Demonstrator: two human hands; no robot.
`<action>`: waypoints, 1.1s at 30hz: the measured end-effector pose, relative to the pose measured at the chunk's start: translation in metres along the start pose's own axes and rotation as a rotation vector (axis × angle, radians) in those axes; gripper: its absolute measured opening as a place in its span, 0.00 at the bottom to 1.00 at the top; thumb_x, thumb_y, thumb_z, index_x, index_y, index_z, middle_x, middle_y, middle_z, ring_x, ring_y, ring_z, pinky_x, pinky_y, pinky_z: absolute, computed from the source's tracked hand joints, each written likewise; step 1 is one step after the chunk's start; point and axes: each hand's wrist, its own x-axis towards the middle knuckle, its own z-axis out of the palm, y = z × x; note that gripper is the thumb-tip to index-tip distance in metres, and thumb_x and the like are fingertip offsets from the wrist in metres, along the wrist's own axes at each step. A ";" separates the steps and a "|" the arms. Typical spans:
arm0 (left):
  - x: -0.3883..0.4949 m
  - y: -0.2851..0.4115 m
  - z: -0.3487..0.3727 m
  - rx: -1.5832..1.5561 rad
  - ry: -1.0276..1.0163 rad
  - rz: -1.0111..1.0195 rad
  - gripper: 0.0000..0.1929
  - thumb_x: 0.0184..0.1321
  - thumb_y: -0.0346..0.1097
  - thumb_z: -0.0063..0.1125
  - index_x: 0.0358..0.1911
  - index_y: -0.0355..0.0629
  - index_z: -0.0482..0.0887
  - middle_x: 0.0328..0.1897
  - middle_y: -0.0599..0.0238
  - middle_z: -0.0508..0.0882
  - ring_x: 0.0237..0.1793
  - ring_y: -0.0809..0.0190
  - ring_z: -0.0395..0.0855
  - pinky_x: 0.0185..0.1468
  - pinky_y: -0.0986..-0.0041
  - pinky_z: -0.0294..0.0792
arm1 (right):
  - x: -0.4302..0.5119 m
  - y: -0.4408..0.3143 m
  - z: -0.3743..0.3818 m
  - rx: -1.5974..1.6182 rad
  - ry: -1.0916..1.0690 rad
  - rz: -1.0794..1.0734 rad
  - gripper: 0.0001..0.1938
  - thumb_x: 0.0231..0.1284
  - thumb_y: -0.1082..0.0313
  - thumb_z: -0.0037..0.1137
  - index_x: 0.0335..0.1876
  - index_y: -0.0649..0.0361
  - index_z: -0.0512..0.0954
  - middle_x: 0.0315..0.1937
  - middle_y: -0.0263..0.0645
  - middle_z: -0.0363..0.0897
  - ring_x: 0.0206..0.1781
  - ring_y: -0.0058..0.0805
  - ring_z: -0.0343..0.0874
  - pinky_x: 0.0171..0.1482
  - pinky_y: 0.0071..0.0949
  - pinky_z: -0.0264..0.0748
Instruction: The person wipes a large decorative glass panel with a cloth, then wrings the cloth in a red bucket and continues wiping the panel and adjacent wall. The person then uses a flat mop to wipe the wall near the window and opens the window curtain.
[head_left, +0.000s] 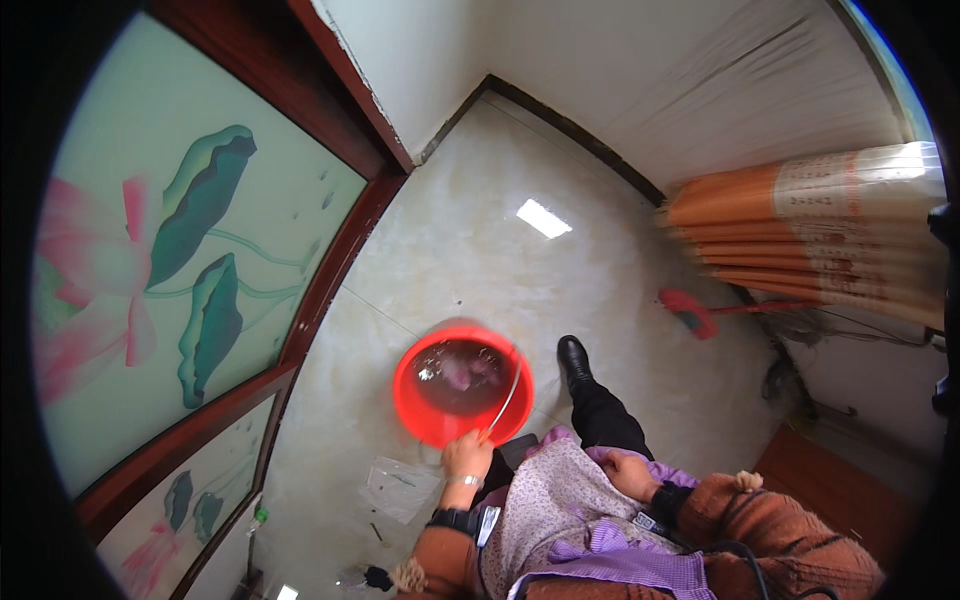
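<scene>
A red plastic bucket (407, 405) is in front of me with dark water (450, 394) in it. Pinkish cloth (456, 373) shows in the water. My left hand (466, 454) grips the wire bucket handle (513, 394), at the rim nearest me. At my lap, my right hand (628, 475) lies curled against the purple floral apron (551, 484). Its fingertips are hidden, so whether it pinches the cloth is unclear.
Left stands a wood-framed glass door (300, 330) with lotus pictures. A clear plastic bag (400, 489) and small litter lie on the tiled floor (450, 247). At right are an orange curtain (750, 217), a red-handled broom (690, 313) and a brown wooden surface (825, 480). My black shoe (574, 356) is right of the bucket.
</scene>
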 end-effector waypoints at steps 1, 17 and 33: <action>0.020 0.022 0.003 -0.003 -0.015 -0.009 0.10 0.53 0.43 0.56 0.28 0.45 0.82 0.26 0.45 0.82 0.31 0.37 0.81 0.39 0.46 0.71 | 0.002 0.010 -0.003 0.070 0.033 -0.025 0.12 0.61 0.63 0.50 0.46 0.57 0.78 0.37 0.52 0.82 0.42 0.51 0.82 0.46 0.45 0.77; 0.200 0.293 0.107 -0.303 -0.073 -0.034 0.17 0.57 0.49 0.60 0.37 0.40 0.81 0.33 0.46 0.85 0.40 0.40 0.83 0.44 0.51 0.72 | 0.021 0.098 -0.069 0.602 0.181 0.015 0.06 0.63 0.74 0.52 0.42 0.63 0.78 0.27 0.37 0.80 0.30 0.21 0.77 0.36 0.24 0.76; 0.003 0.141 0.208 -0.325 0.138 -0.273 0.17 0.51 0.35 0.61 0.46 0.44 0.85 0.48 0.53 0.84 0.48 0.47 0.82 0.53 0.59 0.73 | 0.046 0.130 -0.110 0.410 0.025 0.013 0.05 0.62 0.76 0.51 0.41 0.65 0.76 0.28 0.33 0.79 0.32 0.17 0.74 0.38 0.21 0.74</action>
